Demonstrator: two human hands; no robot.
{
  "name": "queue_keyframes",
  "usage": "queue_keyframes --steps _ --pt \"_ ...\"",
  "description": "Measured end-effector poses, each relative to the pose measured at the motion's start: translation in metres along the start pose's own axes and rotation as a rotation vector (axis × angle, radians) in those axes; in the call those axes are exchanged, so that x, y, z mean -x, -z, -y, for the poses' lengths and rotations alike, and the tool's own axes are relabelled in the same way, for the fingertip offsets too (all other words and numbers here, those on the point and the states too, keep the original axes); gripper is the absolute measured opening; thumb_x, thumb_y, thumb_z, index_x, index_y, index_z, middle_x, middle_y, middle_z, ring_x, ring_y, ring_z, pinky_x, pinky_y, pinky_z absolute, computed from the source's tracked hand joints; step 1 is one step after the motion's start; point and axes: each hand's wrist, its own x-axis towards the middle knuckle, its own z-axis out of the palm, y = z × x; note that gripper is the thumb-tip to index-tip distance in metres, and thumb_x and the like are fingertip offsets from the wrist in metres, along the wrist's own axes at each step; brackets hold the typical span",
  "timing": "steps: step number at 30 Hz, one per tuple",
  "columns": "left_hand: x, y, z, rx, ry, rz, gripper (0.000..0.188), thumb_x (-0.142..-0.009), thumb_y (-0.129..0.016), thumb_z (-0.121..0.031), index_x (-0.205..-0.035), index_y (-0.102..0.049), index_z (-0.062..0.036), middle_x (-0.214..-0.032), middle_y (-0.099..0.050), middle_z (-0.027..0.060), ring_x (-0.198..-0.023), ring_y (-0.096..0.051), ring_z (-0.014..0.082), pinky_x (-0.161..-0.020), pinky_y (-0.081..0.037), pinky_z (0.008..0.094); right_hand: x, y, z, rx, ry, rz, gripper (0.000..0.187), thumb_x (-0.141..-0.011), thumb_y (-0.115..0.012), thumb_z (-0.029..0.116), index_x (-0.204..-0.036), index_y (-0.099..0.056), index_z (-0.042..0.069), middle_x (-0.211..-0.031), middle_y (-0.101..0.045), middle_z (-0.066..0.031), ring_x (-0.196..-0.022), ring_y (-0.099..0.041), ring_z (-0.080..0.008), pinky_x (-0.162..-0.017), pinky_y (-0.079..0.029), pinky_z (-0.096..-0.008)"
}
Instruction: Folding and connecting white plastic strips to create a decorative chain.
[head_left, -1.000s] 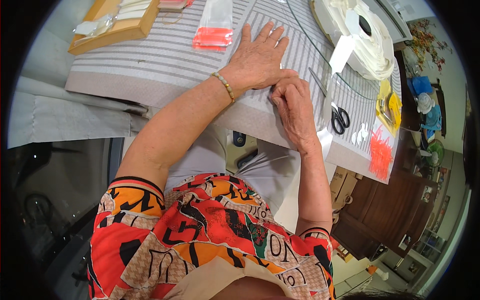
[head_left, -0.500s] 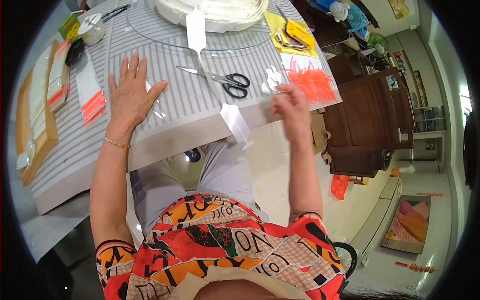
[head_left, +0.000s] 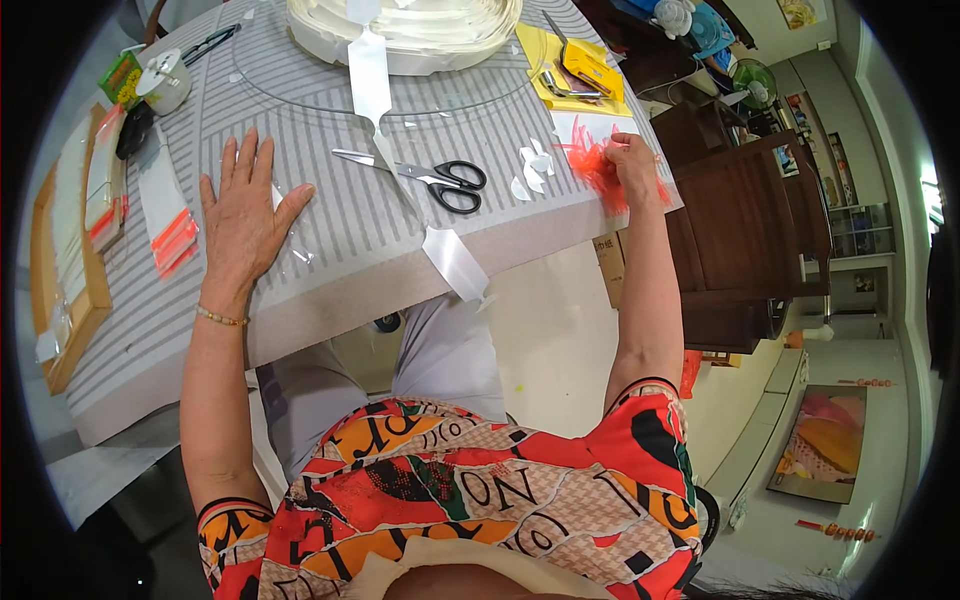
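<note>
My left hand (head_left: 240, 205) lies flat on the striped tablecloth (head_left: 330, 230), fingers spread, holding nothing. Bits of clear film (head_left: 300, 257) are beside its thumb. At the table's right side my right hand (head_left: 635, 168) has its fingers pinched down into a pile of thin orange-red strips (head_left: 592, 165); how many it grips is hidden. Between my hands, black-handled scissors (head_left: 430, 178) lie partly under a white ribbon (head_left: 370, 85). The ribbon comes from a big white coil (head_left: 430, 50) at the far side, twists midway and hangs over the near edge. White scraps (head_left: 535, 165) lie left of the pile.
A yellow cutter (head_left: 590, 70) and a stapler-like metal tool rest on a yellow sheet (head_left: 535, 45). Bundles of orange-tipped white strips (head_left: 160, 190), a wooden tray (head_left: 95, 290) and a white tape roll (head_left: 163, 82) stand left. A brown wooden cabinet (head_left: 745, 220) is at the right.
My right hand has moved right, from beside the white scraps onto the orange-red strips. My left hand stays flat on the table. The view has shifted slightly.
</note>
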Motion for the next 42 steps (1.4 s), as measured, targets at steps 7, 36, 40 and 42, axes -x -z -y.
queue_keyframes --steps 7,36,40,42 --pt "-0.004 -0.003 0.004 0.000 -0.012 -0.015 0.079 -0.095 -0.046 -0.063 -0.149 -0.041 -0.0068 -0.161 -0.030 0.0086 -0.151 -0.018 0.0295 -0.119 -0.017 0.0585 -0.010 -0.013 -0.002 0.216 -0.018 0.020 0.030 -0.080 -0.063 0.002 -0.110 -0.062 -0.002 -0.084 -0.066 -0.0129 -0.068 -0.061 -0.0199 -0.061 -0.051 -0.0288" --pt "0.032 0.060 -0.043 0.168 -0.101 0.029 0.076 -0.093 -0.054 -0.055 -0.148 -0.041 -0.0040 -0.161 -0.030 0.0080 -0.152 -0.016 0.0303 -0.121 -0.011 0.0540 0.071 0.062 0.007 0.388 0.388 -0.503 0.020 -0.087 -0.066 0.014 -0.100 -0.061 -0.001 -0.097 -0.062 -0.0186 -0.092 -0.060 -0.0314 -0.083 -0.050 -0.0398" --pt "0.056 0.088 -0.052 0.208 -0.233 0.082 0.076 -0.093 -0.054 -0.055 -0.148 -0.041 -0.0042 -0.161 -0.030 0.0079 -0.152 -0.016 0.0310 -0.121 -0.011 0.0541 0.163 0.061 0.033 0.083 0.552 -0.190 0.014 -0.087 -0.065 0.016 -0.084 -0.063 0.003 -0.074 -0.063 -0.0083 -0.068 -0.058 -0.0235 -0.065 -0.047 -0.0354" --pt "0.073 0.095 -0.050 0.224 -0.310 0.130 0.075 -0.093 -0.054 -0.054 -0.148 -0.041 -0.0047 -0.161 -0.030 0.0078 -0.152 -0.015 0.0315 -0.121 -0.012 0.0544 0.212 0.030 0.052 0.066 0.810 -0.108 0.017 -0.087 -0.066 0.020 -0.080 -0.062 0.005 -0.074 -0.061 -0.0046 -0.068 -0.057 -0.0230 -0.066 -0.046 -0.0336"
